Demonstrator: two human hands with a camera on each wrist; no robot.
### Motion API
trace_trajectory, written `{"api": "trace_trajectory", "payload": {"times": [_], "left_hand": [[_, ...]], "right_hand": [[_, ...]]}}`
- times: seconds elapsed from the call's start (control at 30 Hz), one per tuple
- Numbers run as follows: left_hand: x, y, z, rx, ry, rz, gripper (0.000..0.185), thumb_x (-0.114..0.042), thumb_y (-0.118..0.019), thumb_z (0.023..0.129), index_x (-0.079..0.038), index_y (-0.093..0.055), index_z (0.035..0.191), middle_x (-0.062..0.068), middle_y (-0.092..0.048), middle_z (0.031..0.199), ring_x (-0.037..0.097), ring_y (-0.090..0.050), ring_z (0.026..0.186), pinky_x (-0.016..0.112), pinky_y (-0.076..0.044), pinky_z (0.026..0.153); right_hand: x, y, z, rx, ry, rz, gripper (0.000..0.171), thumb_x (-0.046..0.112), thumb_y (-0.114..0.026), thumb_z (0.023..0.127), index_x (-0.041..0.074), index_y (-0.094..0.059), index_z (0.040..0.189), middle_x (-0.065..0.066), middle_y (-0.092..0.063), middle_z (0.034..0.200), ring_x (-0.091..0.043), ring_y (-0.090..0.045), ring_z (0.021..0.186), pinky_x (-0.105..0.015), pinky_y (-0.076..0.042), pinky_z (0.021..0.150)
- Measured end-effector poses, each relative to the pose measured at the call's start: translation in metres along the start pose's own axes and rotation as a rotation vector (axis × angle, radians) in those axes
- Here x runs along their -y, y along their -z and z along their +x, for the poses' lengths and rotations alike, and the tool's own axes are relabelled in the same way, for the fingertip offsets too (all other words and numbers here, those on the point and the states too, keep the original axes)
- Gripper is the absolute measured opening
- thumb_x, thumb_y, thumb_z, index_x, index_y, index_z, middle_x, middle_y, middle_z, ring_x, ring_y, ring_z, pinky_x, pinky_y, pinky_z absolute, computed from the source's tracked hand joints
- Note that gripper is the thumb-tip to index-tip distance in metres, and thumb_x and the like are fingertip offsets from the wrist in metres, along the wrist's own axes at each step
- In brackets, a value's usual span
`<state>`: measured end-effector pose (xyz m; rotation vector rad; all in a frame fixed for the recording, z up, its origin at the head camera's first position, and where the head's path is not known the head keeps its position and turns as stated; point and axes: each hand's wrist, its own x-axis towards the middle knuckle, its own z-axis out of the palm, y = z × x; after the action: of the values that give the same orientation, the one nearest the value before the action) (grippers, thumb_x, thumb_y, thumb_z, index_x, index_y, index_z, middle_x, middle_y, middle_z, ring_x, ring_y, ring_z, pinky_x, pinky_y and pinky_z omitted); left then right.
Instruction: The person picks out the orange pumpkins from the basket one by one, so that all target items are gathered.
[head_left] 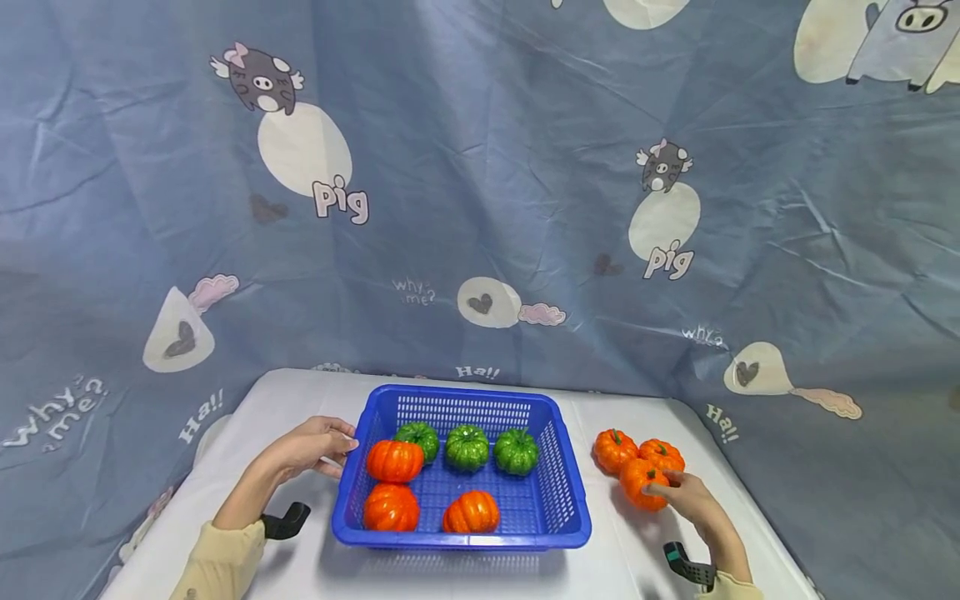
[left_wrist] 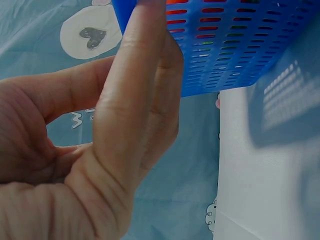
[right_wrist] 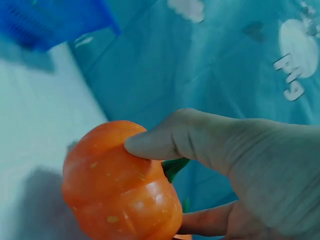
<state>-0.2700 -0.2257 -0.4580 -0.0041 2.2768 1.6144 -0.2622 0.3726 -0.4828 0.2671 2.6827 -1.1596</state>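
Note:
My right hand pinches an orange toy pumpkin at the right of the table. The right wrist view shows the thumb on top of this ribbed pumpkin, beside its green stem; the other fingers are mostly hidden. Two more orange pumpkins lie directly behind it. My left hand touches the left rim of a blue plastic basket with mostly straight fingers. Inside the basket are three green pumpkins along the back and three orange-red pumpkins at the left and front.
A white-covered table carries everything. Behind it and along both sides hangs a blue-grey cloth printed with pigs and words. The basket's slotted wall faces my left hand.

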Motion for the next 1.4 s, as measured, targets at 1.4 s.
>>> {"api": "trace_trajectory", "payload": {"times": [1.4], "left_hand": [[0.001,0.0,-0.003,0.027,-0.021,-0.005,0.04,-0.012,-0.056,0.093,0.013,-0.045,0.122,0.013,-0.061,0.093,0.021,-0.062,0.079,0.039,-0.061,0.069]], "right_hand": [[0.112,-0.039,-0.03,-0.164,0.256,-0.205,0.071,0.034,-0.069,0.085,-0.014,-0.046,0.131,-0.035,-0.052,0.13,-0.048,-0.052,0.118,-0.058,-0.044,0.099]]}}
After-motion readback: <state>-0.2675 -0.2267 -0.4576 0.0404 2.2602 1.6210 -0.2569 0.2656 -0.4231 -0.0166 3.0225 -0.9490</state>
